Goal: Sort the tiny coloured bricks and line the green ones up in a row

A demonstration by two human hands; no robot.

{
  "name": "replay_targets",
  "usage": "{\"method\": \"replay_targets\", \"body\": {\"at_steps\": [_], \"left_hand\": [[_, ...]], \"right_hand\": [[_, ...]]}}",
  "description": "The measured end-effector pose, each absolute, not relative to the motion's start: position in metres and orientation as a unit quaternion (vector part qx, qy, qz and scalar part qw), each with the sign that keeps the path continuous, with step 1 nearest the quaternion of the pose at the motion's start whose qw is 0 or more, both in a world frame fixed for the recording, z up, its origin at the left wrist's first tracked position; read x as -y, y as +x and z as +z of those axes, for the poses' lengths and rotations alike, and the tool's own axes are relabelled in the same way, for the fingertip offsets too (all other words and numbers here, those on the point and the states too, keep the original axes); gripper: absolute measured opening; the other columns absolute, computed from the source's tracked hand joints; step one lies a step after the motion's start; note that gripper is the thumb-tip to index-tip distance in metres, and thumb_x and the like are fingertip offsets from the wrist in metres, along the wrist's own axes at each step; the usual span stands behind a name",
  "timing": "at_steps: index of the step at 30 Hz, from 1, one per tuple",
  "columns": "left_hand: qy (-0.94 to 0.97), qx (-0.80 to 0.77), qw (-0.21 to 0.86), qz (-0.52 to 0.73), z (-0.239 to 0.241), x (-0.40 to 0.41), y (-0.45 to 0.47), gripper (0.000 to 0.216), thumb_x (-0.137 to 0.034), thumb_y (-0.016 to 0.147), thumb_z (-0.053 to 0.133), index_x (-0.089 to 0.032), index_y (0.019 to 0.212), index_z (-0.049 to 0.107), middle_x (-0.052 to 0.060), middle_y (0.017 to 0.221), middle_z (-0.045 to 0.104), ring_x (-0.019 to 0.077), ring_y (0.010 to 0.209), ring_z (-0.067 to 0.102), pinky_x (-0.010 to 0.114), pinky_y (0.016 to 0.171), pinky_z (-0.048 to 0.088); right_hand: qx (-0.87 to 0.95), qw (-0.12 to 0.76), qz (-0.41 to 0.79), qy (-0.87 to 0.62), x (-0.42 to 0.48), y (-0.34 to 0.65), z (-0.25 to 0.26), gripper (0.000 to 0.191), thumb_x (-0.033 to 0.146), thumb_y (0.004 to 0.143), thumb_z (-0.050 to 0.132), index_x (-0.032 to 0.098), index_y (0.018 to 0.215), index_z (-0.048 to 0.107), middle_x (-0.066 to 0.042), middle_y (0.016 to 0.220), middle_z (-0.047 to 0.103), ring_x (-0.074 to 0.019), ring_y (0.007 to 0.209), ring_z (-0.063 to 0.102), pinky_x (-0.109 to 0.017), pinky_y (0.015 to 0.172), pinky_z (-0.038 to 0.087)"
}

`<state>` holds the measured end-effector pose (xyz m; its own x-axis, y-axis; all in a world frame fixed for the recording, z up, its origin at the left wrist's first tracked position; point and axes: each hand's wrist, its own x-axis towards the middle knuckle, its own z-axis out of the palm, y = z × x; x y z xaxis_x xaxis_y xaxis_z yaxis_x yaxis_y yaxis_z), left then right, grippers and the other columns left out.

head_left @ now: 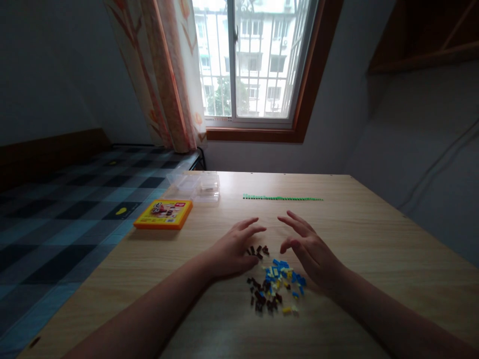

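Note:
My left hand [235, 247] hovers at the left of a loose pile, its fingers apart and nothing in them. Beneath and beside its thumb lie a few dark brown building bricks [259, 251]. My right hand [309, 247] is on the other side, fingers spread, also holding nothing. Just below its fingers are blue building bricks [281, 265], mixed with pale and yellow ones. More brown bricks [261, 297] lie nearer to me, beside a yellow brick [286, 310]. Farther back, small green pieces [280, 198] form a long row across the table.
On the table's left stands a yellow-orange box [163, 214] with a printed lid. Behind it is a clear plastic case [198, 187]. A bed with a checked cover [93, 199] adjoins the wooden table [374, 239] on the left. A window [258, 65] is ahead.

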<state>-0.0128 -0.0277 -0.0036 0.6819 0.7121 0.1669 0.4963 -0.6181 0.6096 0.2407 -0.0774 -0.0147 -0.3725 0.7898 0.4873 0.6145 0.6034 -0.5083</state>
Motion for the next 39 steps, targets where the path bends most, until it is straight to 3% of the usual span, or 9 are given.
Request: {"method": "replay_targets", "body": {"at_steps": [6,13,17,24,32,34,39], "left_hand": [[0.863,-0.355,0.284,0.222,-0.005,0.021,-0.016,0.054,-0.034,0.083,0.066,-0.026,0.136,0.054,0.01,0.154,0.036,0.0289,0.142,0.035,0.048,0.117,0.03],[0.893,-0.323,0.303,0.084,0.004,0.023,-0.027,0.095,-0.062,0.066,0.078,-0.032,0.148,0.04,0.009,0.163,0.015,0.0378,0.148,0.016,0.055,0.118,0.024],[0.904,-0.321,0.277,0.059,0.004,0.026,-0.025,0.102,-0.068,0.065,0.074,-0.033,0.151,0.034,0.01,0.164,0.011,0.0396,0.149,0.011,0.058,0.118,0.021],[0.918,-0.313,0.239,0.05,0.005,0.029,-0.022,0.101,-0.066,0.066,0.075,-0.031,0.152,0.033,0.012,0.163,0.012,0.0421,0.148,0.011,0.06,0.117,0.02],[0.912,-0.322,0.216,0.135,-0.001,0.024,-0.023,0.069,-0.035,0.082,0.067,-0.028,0.146,0.042,0.01,0.161,0.021,0.0319,0.147,0.022,0.05,0.118,0.027],[0.916,-0.311,0.212,0.137,0.0,0.025,-0.022,0.069,-0.04,0.083,0.067,-0.028,0.146,0.042,0.01,0.161,0.021,0.0314,0.148,0.02,0.05,0.119,0.025],[0.92,-0.295,0.244,0.087,0.0,0.023,-0.026,0.099,-0.059,0.066,0.078,-0.033,0.15,0.035,0.009,0.163,0.014,0.0376,0.149,0.011,0.056,0.119,0.019]], "right_hand": [[0.835,0.35,0.122,-0.406,0.078,0.24,-0.013,0.05,0.045,0.102,0.031,0.025,0.088,0.075,-0.003,0.15,0.044,-0.0304,0.146,0.023,-0.058,0.115,0.024],[0.842,0.351,0.118,-0.393,0.079,0.24,-0.014,0.049,0.044,0.102,0.032,0.025,0.09,0.075,-0.003,0.15,0.044,-0.0303,0.146,0.023,-0.057,0.116,0.024],[0.841,0.353,0.119,-0.392,0.079,0.24,-0.012,0.049,0.045,0.102,0.032,0.025,0.09,0.075,-0.004,0.15,0.045,-0.0307,0.146,0.024,-0.057,0.116,0.024],[0.84,0.358,0.116,-0.391,0.08,0.239,-0.011,0.051,0.047,0.101,0.032,0.025,0.091,0.076,-0.005,0.147,0.048,-0.0318,0.145,0.026,-0.058,0.115,0.028],[0.848,0.348,0.112,-0.384,0.08,0.24,-0.01,0.047,0.044,0.102,0.033,0.026,0.095,0.076,-0.004,0.15,0.045,-0.0314,0.146,0.024,-0.059,0.115,0.026],[0.859,0.334,0.113,-0.371,0.081,0.239,-0.009,0.046,0.044,0.101,0.035,0.026,0.095,0.076,-0.004,0.151,0.043,-0.0315,0.146,0.022,-0.059,0.116,0.024],[0.893,0.287,0.125,-0.322,0.086,0.237,-0.006,0.038,0.046,0.098,0.044,0.028,0.096,0.077,0.0,0.158,0.033,-0.0331,0.148,0.016,-0.061,0.117,0.016]]}}
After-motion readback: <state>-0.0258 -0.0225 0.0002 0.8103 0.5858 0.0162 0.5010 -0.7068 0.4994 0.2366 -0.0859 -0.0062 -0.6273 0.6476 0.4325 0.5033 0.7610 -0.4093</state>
